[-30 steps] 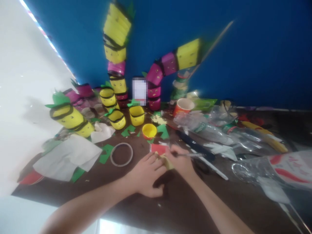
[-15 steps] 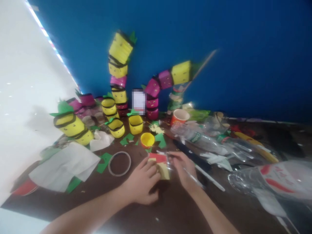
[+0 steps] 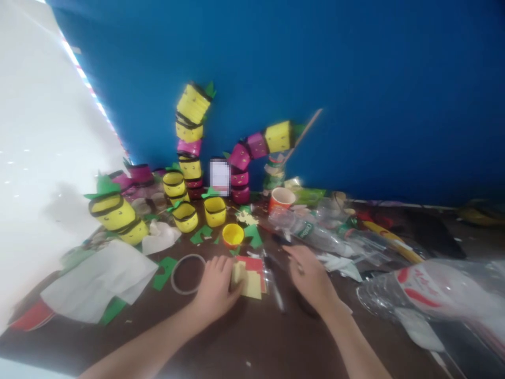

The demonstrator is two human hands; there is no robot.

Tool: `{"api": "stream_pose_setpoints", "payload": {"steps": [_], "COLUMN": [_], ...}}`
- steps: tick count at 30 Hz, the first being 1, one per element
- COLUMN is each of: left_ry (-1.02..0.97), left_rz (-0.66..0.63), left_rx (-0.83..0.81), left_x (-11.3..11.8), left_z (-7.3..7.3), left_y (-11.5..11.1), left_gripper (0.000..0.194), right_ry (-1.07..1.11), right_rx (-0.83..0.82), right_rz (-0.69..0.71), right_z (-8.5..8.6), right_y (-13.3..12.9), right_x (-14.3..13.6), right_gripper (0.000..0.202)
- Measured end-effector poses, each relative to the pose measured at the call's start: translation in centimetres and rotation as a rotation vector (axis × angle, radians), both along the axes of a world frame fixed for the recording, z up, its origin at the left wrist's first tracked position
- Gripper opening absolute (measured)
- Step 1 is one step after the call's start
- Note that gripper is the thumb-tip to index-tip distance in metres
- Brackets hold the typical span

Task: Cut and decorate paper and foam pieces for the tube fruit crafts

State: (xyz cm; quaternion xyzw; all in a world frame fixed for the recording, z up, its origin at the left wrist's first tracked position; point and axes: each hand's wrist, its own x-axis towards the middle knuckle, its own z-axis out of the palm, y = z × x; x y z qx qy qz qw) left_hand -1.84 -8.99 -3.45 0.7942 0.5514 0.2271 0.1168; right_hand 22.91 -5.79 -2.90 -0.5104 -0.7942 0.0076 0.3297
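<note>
My left hand (image 3: 216, 287) rests on the dark table (image 3: 252, 342), its thumb and fingers closed on pale yellow paper (image 3: 252, 285). A red sheet (image 3: 251, 263) in a clear wrapper lies partly beneath that paper. Just right of it, a slim pale pen-like stick (image 3: 278, 296) lies on the table. My right hand (image 3: 312, 275) is further right with curled fingers, over a long dark object (image 3: 281, 239); what the fingers grip is blurred and mostly hidden. A clear tape ring (image 3: 175, 281) lies left of my left hand.
Behind stand yellow cups (image 3: 215, 211), a small yellow cup (image 3: 233, 235), stacked cup figures (image 3: 190, 131) and a red-white paper cup (image 3: 282, 197). Plastic bottles (image 3: 315, 237) and a large bottle (image 3: 430, 287) crowd the right. White cloth-like sheets (image 3: 98, 279) and green scraps lie left.
My right hand has let go of the pale stick and moved right, away from the papers to the long dark object. My left hand has shifted left, uncovering more red sheet.
</note>
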Motion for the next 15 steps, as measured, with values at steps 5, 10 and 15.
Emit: {"api": "stream_pose_setpoints", "payload": {"steps": [5, 10, 15], "left_ry": [-0.288, -0.506, -0.596], "left_rz": [-0.099, -0.169, -0.085], "left_rx": [-0.062, -0.038, -0.024], "left_x": [-0.2, -0.4, -0.2], "left_z": [-0.9, -1.2, -0.7], "left_y": [-0.1, -0.1, 0.2], "left_gripper": [0.025, 0.024, 0.024], "right_ry": [-0.082, -0.359, -0.416], "right_rx": [-0.217, -0.578, -0.802], "right_rz": [-0.21, -0.413, -0.429], "right_z": [3.7, 6.5, 6.7], "right_y": [-1.2, -3.1, -3.4], "right_x": [1.2, 1.0, 0.5], "right_gripper": [0.017, 0.008, 0.014]}}
